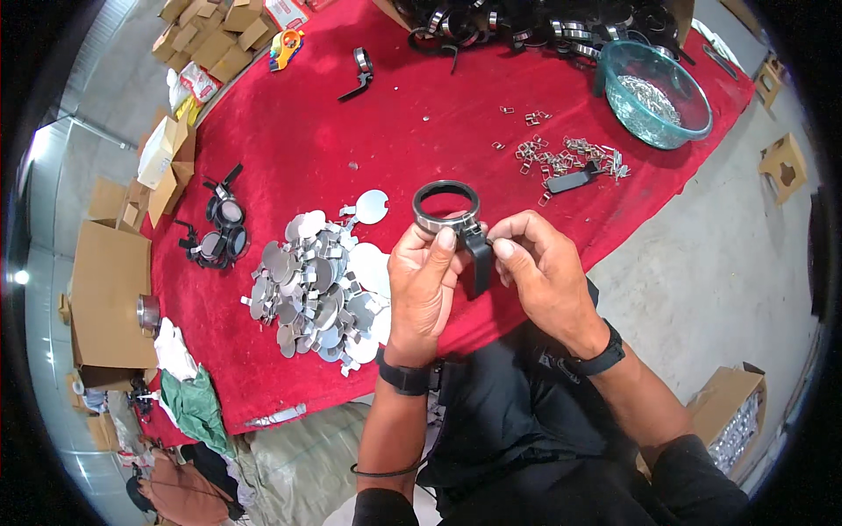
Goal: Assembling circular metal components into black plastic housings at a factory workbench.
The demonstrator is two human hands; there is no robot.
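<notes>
A red-covered bench [368,114] stands on a grey concrete floor [702,272] with cardboard boxes [114,289] along its left edge. Above its near edge, the left hand [423,285] fingers clamp a metal ring [446,207]. The right hand [544,272] fingers pinch its black handle [479,261].

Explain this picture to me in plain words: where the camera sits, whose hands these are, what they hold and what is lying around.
There is no machine here. One wide fisheye camera on a person's head looks down at their own two bare hands, so straight edges bend near the rim.

The left hand grips a round metal ring with a black handle hanging from it; the right hand pinches where ring and handle meet.

They work over a table with a red cloth. On it lie a heap of flat silver discs, scattered small metal clips, a clear bowl with more metal bits, a few finished pieces with lenses, and a pile of rings at the far edge. Cardboard boxes stand on the left.
</notes>
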